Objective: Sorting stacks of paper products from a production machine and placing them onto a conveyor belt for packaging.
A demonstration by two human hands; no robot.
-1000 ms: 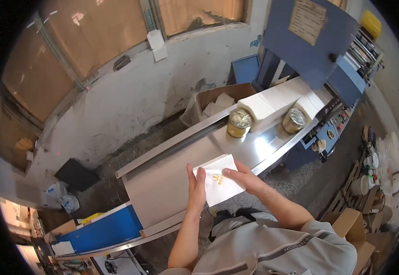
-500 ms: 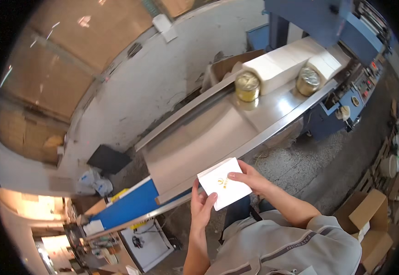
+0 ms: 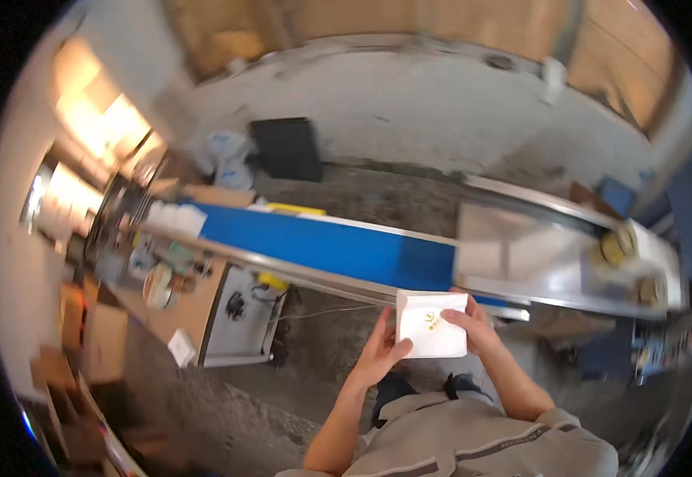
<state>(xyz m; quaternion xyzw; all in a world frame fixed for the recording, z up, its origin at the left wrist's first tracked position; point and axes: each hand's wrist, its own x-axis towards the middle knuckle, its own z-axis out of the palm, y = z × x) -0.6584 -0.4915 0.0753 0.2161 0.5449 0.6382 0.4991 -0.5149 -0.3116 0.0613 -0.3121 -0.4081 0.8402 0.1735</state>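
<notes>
In front of my body, a small stack of white paper napkins [image 3: 445, 340] with an orange-gold print is held level between both hands. My left hand [image 3: 378, 350] grips its left edge, thumb on top and fingers beneath or behind. On the right side my right hand [image 3: 477, 327] clasps it, thumb lying over the upper face near the print. Just beyond the stack, a blue conveyor belt [image 3: 322, 246] meets a metal table [image 3: 553, 250].
A long white paper stack [image 3: 658, 254] with round gold-coloured weights [image 3: 618, 246] sits at the right end of the table. White packs [image 3: 175, 219] lie on the belt's left end. A black panel [image 3: 286, 149] leans by the wall; a wooden bench [image 3: 191, 306] stands left.
My view has swung left, so the blue belt now lies ahead and the table with the weights has shifted right. Both hands keep hold of the napkin stack.
</notes>
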